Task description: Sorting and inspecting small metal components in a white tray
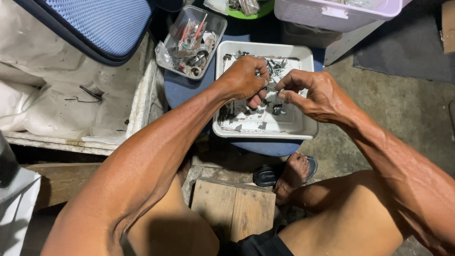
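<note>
White plastic tray (pixel 303 124): rectangular, shallow, set on a blue cushioned stool seat (pixel 185 90) directly beneath both sets of fingers. Contents: loose small metal parts (pixel 277 110), scattered mostly along the far edge and under the fingertips, with dark grit on the floor of the tray at the near left. Individual kinds are too small to tell.

Left hand (pixel 244 78): hovers over the far half of the tray, fingers curled inward and pinched on a small metal piece (pixel 269 81), which sits between the fingertips of both hands, above the tray.

Right hand (pixel 315 95): meets the left at the fingertips, thumb and forefinger closed on the same small metal piece; remaining fingers bent loosely.

Clear plastic container (pixel 167 47): just left of and beyond the left fingers, touching the tray corner. Contents: mixed metal hardware (pixel 194 59), rings, and several red-handled items.

Lavender plastic bin (pixel 332 16): beyond the right fingers, well apart; contents barely visible.

Green dish (pixel 263 10): beyond the fingers, at the top edge, holding bagged items.

Wooden block (pixel 233 206): nearer than the fingers, between the knees.

Black sandal (pixel 272 174): below the tray, under the foot.
</note>
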